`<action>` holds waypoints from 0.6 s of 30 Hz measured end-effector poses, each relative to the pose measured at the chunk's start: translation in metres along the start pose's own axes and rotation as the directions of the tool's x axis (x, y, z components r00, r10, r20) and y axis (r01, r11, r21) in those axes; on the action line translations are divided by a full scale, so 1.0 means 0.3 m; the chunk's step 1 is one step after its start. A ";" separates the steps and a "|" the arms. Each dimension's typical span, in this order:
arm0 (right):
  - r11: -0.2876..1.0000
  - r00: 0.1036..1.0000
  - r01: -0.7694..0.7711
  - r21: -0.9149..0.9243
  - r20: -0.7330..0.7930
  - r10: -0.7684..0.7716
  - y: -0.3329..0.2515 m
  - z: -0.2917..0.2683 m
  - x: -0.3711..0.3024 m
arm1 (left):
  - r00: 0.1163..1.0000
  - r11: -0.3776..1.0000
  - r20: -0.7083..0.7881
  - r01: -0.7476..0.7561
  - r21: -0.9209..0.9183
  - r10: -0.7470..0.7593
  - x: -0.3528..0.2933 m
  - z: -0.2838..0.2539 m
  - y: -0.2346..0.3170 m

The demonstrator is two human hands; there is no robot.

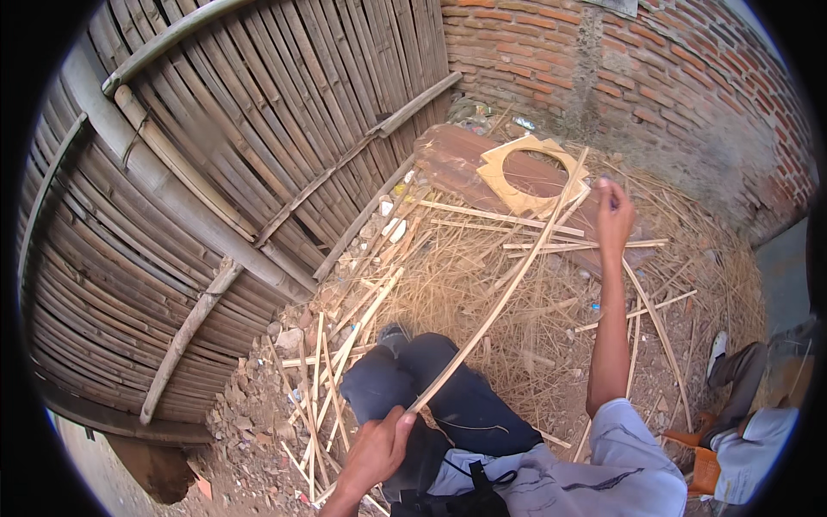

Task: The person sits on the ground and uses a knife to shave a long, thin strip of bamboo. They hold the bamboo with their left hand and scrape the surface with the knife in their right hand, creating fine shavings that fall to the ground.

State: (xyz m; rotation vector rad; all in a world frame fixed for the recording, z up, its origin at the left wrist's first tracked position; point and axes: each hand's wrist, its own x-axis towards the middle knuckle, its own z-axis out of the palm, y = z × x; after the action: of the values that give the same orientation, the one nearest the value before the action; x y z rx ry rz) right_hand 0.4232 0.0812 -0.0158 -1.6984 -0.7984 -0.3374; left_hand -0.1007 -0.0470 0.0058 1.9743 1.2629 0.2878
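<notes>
My left hand (379, 450) is closed around the lower end of a long, pale bamboo strip (502, 303). The strip slants up and away to the right across my knees, its far end reaching beside a yellowish board with a large round hole (491, 177). My right hand (613, 215) is raised at the end of my outstretched arm, just right of the strip's far end and apart from it. Its fingers are pinched together. A small dark spot shows at them, but what they hold, if anything, is too small to name.
A brown wooden panel (448, 164) lies beyond me among straw and shavings (465, 267). Several loose bamboo strips (323, 388) lie on both sides. A bamboo-slat wall (189, 172) stands left, a brick wall (672, 95) behind. Another person's leg (739, 379) is at the right.
</notes>
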 end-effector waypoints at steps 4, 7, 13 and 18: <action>0.979 0.978 -0.199 0.051 -0.045 0.202 0.442 -0.171 0.237 | 0.999 0.995 0.023 0.032 0.096 -0.034 -0.084 -0.033 -0.094; 0.993 0.969 -0.114 -0.037 0.219 0.119 0.406 -0.162 0.098 | 0.999 0.996 -0.021 0.043 0.079 -0.041 -0.087 -0.048 -0.112; 0.953 0.947 -0.198 0.229 0.296 0.126 0.099 -0.136 -0.223 | 0.978 0.999 -0.209 -0.006 -0.034 -0.001 0.045 -0.041 0.044; 0.938 0.863 0.057 0.342 0.455 -0.219 -0.273 -0.167 -0.517 | 0.964 0.972 -0.262 -0.107 -0.208 0.050 0.167 -0.007 0.151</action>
State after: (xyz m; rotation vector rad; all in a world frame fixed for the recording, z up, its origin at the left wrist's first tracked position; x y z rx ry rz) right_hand 0.2658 -0.0090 -0.0345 -1.4302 -1.2810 0.1357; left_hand -0.0466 -0.0134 0.0287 1.8391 1.2509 0.7124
